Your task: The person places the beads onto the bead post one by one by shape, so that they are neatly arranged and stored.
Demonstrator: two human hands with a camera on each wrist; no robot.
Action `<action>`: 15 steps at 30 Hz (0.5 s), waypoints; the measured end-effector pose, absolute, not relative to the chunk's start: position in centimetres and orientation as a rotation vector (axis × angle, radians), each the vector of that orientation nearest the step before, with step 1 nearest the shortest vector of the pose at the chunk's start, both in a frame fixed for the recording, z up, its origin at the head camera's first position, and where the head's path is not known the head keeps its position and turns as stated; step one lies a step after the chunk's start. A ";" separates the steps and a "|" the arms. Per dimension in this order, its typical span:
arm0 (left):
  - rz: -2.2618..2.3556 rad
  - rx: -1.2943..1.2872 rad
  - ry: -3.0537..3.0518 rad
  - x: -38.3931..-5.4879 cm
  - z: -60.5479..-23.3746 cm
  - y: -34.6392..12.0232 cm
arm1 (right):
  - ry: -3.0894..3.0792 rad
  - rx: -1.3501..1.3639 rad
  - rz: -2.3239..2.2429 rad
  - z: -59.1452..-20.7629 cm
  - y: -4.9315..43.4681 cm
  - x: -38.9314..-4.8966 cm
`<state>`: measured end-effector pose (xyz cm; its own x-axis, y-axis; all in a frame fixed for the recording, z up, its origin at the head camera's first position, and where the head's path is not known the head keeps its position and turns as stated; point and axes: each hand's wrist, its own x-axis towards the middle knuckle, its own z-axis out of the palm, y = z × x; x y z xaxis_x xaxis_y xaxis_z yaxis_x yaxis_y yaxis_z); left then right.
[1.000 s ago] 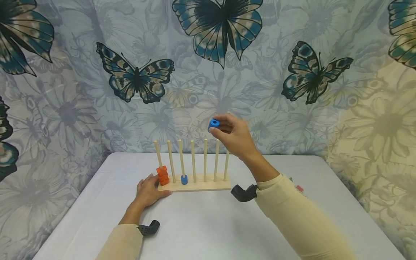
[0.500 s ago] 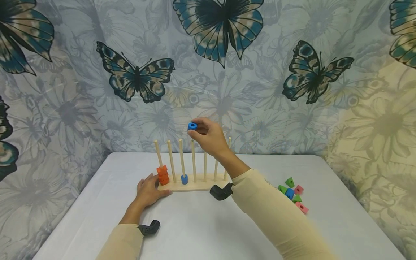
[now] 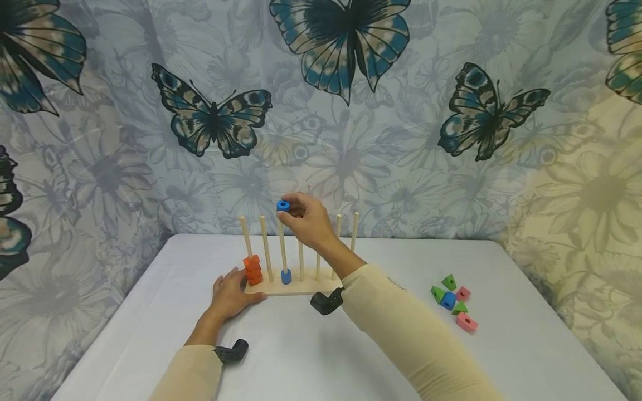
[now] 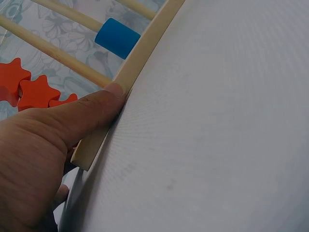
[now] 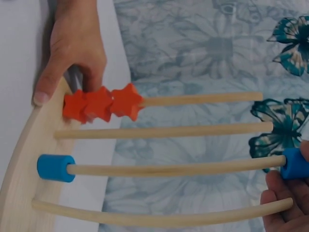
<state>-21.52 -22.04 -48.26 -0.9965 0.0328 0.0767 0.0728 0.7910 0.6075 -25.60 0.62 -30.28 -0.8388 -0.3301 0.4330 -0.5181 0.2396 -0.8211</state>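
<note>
My right hand (image 3: 312,224) pinches a blue bead (image 3: 283,206) between thumb and fingers at the top of the third peg from the left. In the right wrist view the peg's tip meets the hole of that bead (image 5: 295,164). Lower on the same peg, another blue bead (image 3: 286,277) sits on the wooden peg board (image 3: 301,288). Orange star beads (image 3: 253,270) are stacked on the leftmost peg. My left hand (image 3: 232,295) grips the board's left end, its thumb (image 4: 99,108) on the front edge and its other fingers mostly hidden behind.
Loose beads lie on the white table (image 3: 381,334) to the right: several green triangular ones (image 3: 449,282), a blue one (image 3: 448,301) and pink ones (image 3: 467,322). A butterfly-patterned cloth (image 3: 346,145) hangs behind the table.
My right hand has moved left and slightly down with the blue bead, from above the right-hand pegs to the third peg's tip. The left hand has stayed on the board.
</note>
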 end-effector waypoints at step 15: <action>-1.001 -0.088 -2.910 -21.5 -48.2 -21.9 | -2.372 0.779 1.699 -31.5 0.0 -25.9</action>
